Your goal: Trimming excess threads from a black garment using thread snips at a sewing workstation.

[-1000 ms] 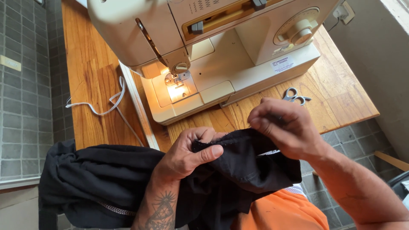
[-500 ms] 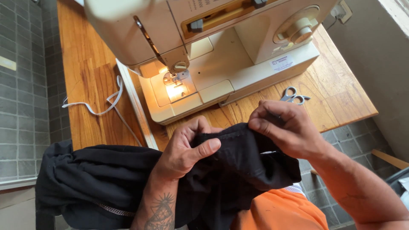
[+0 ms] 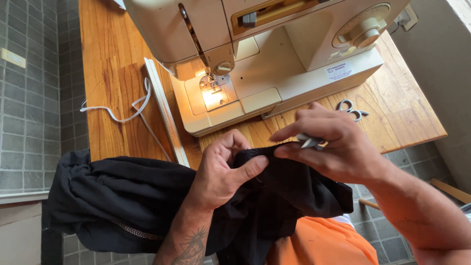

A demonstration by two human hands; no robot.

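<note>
The left hand pinches a fold of the black cloth between thumb and fingers, just near the table edge. The right hand is closed on a small silver tool, and its fingertips touch the same fold of cloth from the right. What kind of tool it is, I cannot tell. The cloth lies over the person's lap, in the near part of the scene, and it spreads to the left, where a zipper shows. Under it on the right is orange fabric. On the wooden table stands a cream sewing machine with its lamp on. A white cord lies to the left of the machine, and scissors lie to the right, near the right hand.
</note>
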